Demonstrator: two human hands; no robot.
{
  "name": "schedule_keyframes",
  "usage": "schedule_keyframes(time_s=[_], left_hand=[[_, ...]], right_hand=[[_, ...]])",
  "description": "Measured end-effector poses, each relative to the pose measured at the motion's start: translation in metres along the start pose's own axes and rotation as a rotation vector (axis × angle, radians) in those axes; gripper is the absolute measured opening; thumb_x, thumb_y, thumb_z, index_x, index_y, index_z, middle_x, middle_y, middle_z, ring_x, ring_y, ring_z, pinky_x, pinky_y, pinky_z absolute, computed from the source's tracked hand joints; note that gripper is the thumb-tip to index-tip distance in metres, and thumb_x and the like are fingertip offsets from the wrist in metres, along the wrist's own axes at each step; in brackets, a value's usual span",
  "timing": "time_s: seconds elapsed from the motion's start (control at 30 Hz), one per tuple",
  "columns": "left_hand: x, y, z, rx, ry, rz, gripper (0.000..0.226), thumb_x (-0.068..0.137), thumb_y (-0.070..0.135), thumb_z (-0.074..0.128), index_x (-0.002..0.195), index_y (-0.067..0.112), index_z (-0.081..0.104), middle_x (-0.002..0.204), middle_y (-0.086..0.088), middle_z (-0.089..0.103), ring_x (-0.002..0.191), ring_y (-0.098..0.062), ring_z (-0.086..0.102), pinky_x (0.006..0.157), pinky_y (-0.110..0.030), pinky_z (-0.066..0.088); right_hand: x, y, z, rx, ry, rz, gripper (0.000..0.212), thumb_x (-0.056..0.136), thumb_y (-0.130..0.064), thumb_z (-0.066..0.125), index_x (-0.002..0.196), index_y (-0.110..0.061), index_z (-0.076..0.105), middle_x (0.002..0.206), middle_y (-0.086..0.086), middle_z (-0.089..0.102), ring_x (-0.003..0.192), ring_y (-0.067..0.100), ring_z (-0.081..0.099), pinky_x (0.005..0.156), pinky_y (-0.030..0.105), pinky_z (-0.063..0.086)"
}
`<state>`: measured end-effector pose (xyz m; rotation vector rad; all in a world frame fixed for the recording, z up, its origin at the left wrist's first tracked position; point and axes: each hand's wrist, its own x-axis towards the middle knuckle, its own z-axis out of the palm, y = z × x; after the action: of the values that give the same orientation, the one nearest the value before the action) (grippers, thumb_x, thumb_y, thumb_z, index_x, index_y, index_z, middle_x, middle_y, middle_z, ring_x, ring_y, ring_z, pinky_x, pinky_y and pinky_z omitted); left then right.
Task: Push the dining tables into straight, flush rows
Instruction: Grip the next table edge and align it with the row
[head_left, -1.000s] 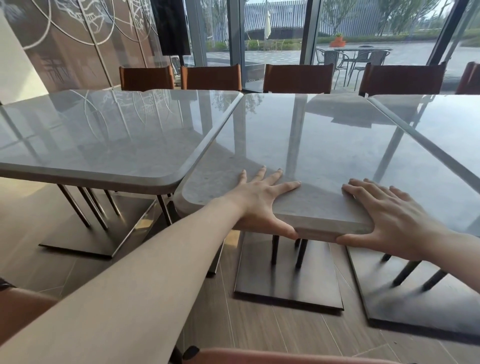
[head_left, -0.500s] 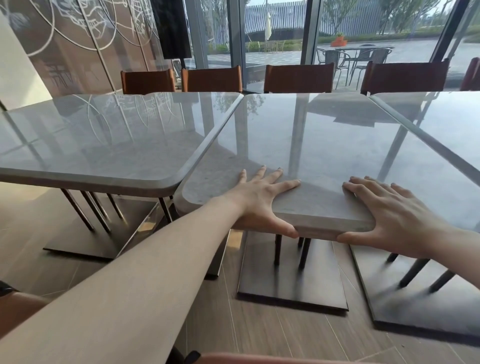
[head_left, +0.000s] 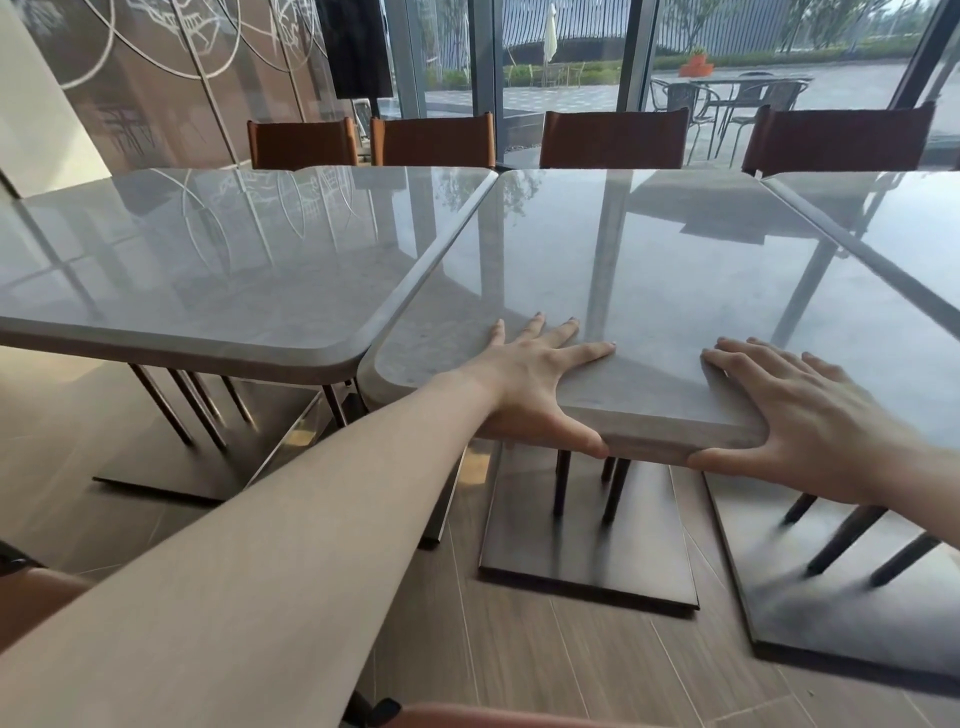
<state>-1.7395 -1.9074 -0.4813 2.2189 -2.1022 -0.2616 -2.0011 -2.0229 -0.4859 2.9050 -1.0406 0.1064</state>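
Barely shifting since a second ago: middle table (head_left: 649, 270) still sitting between left table (head_left: 208, 260) and right table (head_left: 893, 234), far corners meeting, near edge sticking out past the left table's, narrow wedge of gap opening toward the viewer. Gripping that near edge with left hand (head_left: 540, 379), fingers spread flat on top, thumb hooked under the rim. Gripping the near right corner with right hand (head_left: 800, 415) likewise. Standing behind, four brown chairs (head_left: 613, 140); beyond, glass wall and patio.
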Motion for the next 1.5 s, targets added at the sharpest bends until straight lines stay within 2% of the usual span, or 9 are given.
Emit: schedule_keyframes(time_s=[0.43, 0.7, 1.1, 1.37, 1.5], left_hand=[[0.006, -0.002, -0.002, -0.002, -0.004, -0.008, 0.111, 0.062, 0.084, 0.067, 0.154, 0.054, 0.012, 0.170, 0.006, 0.000, 0.156, -0.025, -0.010, 0.119, -0.065, -0.012], [0.015, -0.005, -0.005, -0.003, -0.001, -0.005, 0.111, 0.063, 0.083, 0.068, 0.154, 0.054, 0.012, 0.170, 0.005, 0.001, 0.156, -0.025, -0.009, 0.119, -0.066, -0.011], [0.033, -0.012, -0.007, 0.010, -0.002, -0.011, 0.112, 0.063, 0.083, 0.068, 0.155, 0.053, 0.012, 0.170, 0.005, 0.001, 0.156, -0.025, -0.009, 0.119, -0.066, -0.010], [0.038, -0.014, -0.007, -0.001, -0.003, -0.019, 0.112, 0.061, 0.084, 0.067, 0.154, 0.054, 0.013, 0.170, 0.006, 0.002, 0.156, -0.023, -0.009, 0.120, -0.063, -0.010], [0.040, -0.018, -0.005, 0.004, 0.000, -0.010, 0.112, 0.059, 0.086, 0.064, 0.153, 0.056, 0.011, 0.170, 0.007, 0.000, 0.156, -0.022, -0.010, 0.120, -0.063, -0.010]], right_hand=[[0.008, 0.004, 0.001, 0.000, 0.001, -0.001, 0.135, 0.045, -0.109, 0.009, 0.156, -0.033, 0.017, 0.165, -0.011, 0.018, 0.153, 0.014, 0.014, 0.124, 0.041, 0.014], [0.016, 0.008, 0.002, 0.032, 0.008, 0.006, 0.127, 0.049, -0.104, 0.022, 0.155, -0.034, 0.019, 0.165, -0.011, 0.018, 0.153, 0.014, 0.015, 0.124, 0.041, 0.013], [0.035, 0.018, 0.006, 0.024, 0.011, -0.009, 0.132, 0.046, -0.109, 0.012, 0.154, -0.032, 0.021, 0.164, -0.009, 0.021, 0.153, 0.016, 0.017, 0.123, 0.041, 0.014], [0.042, 0.021, 0.007, 0.048, 0.010, -0.011, 0.130, 0.049, -0.107, 0.020, 0.154, -0.031, 0.023, 0.164, -0.008, 0.023, 0.153, 0.019, 0.018, 0.123, 0.045, 0.018], [0.044, 0.022, 0.008, 0.029, -0.003, -0.021, 0.134, 0.047, -0.109, 0.015, 0.155, -0.030, 0.020, 0.164, -0.008, 0.022, 0.154, 0.018, 0.015, 0.123, 0.046, 0.017]])
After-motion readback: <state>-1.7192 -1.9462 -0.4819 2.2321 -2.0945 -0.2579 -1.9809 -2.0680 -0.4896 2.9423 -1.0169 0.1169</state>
